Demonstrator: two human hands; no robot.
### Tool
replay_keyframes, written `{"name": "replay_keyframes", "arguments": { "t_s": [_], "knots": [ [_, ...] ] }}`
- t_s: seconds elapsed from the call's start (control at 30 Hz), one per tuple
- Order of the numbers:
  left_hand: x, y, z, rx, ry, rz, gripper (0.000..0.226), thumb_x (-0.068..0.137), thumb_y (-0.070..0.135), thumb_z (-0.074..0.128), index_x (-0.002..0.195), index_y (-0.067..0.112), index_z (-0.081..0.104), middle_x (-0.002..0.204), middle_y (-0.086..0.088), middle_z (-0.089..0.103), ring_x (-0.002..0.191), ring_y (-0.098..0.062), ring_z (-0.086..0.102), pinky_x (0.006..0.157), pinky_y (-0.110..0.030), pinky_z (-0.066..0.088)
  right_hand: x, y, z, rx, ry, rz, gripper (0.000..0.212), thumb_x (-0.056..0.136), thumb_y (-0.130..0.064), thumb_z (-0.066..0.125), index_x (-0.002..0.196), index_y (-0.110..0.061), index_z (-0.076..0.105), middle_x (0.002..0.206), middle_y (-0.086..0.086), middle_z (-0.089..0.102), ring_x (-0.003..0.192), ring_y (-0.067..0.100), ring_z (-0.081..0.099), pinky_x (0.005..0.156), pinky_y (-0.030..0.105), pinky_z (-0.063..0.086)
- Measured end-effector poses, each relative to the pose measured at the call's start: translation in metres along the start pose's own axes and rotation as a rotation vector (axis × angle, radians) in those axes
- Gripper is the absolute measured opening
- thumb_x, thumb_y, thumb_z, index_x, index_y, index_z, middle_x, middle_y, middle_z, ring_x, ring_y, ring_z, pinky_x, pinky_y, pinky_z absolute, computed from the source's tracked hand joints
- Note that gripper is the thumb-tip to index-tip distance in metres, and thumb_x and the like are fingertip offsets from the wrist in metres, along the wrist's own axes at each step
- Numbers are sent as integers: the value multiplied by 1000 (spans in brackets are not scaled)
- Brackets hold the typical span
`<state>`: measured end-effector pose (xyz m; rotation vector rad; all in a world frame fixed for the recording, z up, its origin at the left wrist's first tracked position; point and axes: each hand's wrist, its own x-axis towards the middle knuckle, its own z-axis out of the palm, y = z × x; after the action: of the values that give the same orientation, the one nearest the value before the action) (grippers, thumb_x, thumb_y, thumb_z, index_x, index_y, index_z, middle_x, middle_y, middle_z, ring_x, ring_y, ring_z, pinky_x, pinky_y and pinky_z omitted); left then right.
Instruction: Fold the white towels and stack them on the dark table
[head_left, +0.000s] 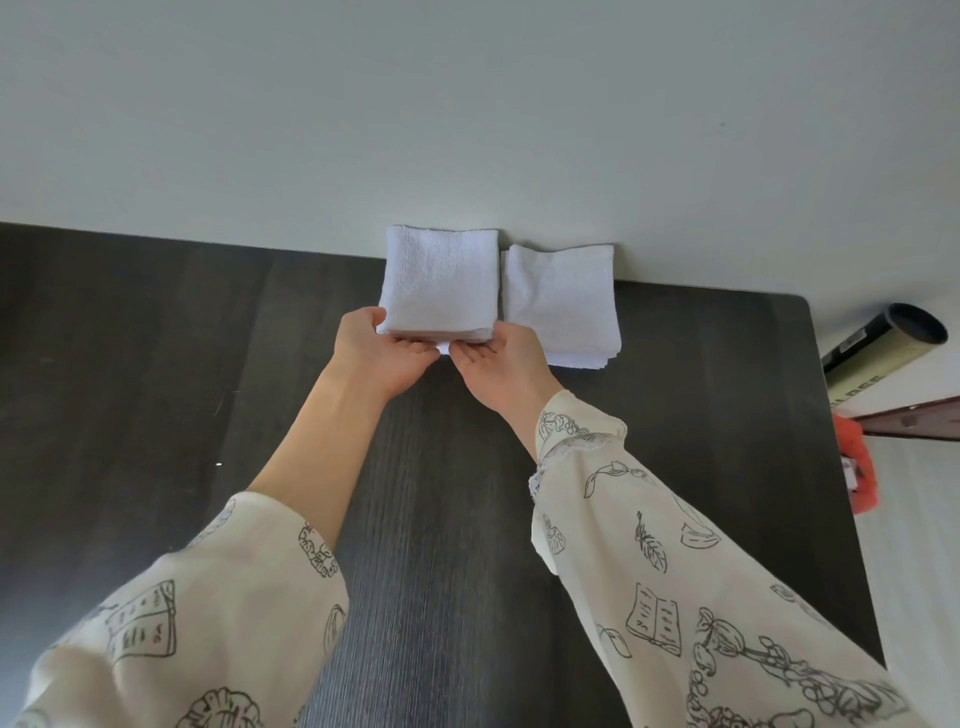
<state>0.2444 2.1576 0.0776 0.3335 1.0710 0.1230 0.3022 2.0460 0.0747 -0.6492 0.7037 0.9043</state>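
A stack of folded white towels (439, 280) lies at the far edge of the dark table (156, 364), against the wall. A second stack of folded white towels (563, 306) sits just to its right, touching it. My left hand (376, 353) grips the left stack's near left corner, thumb on top. My right hand (498, 369) is palm up at the near right corner, fingers reaching under the stack's front edge. Both fingertips are partly hidden by the cloth.
A pale wall (467, 104) rises right behind the towels. Off the table's right edge lie a dark cardboard tube (883, 343) and an orange cloth (857, 467) on a pale floor. Dark tabletop stretches to the left and toward me.
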Motion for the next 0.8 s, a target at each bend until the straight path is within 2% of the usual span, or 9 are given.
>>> {"name": "replay_keyframes", "arguments": {
  "t_s": [0.13,0.2,0.27,0.4,0.47,0.53,0.63,0.73,0.8],
  "knots": [
    [-4,0,-5,8,27,-7,56,64,4,44,119,-5,48,130,-15,51,116,-30,50,105,-32,35,-7,6,-4,-52,17,-11,22,93,0,38,108,6,54,109,17,57,127,28,45,107,32,37],
    [-3,2,-7,27,43,9,41,55,4,44,96,4,46,117,-13,47,101,-27,45,88,-27,35,-10,7,-3,-69,39,-15,27,94,-2,38,116,6,51,131,19,50,128,27,44,109,33,35],
    [-3,4,-6,41,22,-1,38,57,4,45,95,7,41,111,-12,43,97,-26,41,82,-31,32,-9,5,-1,-60,42,-18,23,95,-3,37,113,3,50,138,18,45,128,26,44,108,32,35],
    [2,9,1,113,-27,11,31,91,12,36,117,-2,47,125,-10,51,114,-23,49,94,-29,35,-3,2,6,-29,47,-5,34,98,-11,38,127,4,47,136,16,48,126,25,47,109,32,35],
    [6,7,3,177,12,-2,45,96,15,37,137,-2,34,142,-13,42,130,-24,40,108,-33,31,-1,3,6,-37,80,-11,37,98,-16,41,131,2,44,135,16,47,124,26,47,108,34,37],
    [10,3,1,226,75,25,53,97,15,42,143,-1,23,147,-18,33,136,-29,33,112,-40,26,0,6,3,-97,109,-21,42,96,-22,47,132,-1,41,134,17,46,126,27,46,108,35,37],
    [16,-4,-5,311,183,96,50,94,14,52,137,-2,33,137,-22,43,127,-32,45,105,-42,36,3,9,-5,-272,152,-42,49,90,-29,60,128,-2,44,127,19,51,118,29,52,99,35,46],
    [18,-7,-11,412,262,228,41,89,13,60,125,-1,46,104,-16,59,102,-28,58,93,-39,47,6,7,-7,-358,187,-85,43,88,-22,63,120,4,49,119,22,58,102,28,61,85,33,54],
    [20,-8,-14,482,260,271,39,89,14,60,125,6,49,104,-12,59,96,-26,59,89,-37,50,5,7,-7,-373,204,-83,39,89,-20,62,116,4,51,113,21,61,90,26,64,79,31,56]
  ]
}}
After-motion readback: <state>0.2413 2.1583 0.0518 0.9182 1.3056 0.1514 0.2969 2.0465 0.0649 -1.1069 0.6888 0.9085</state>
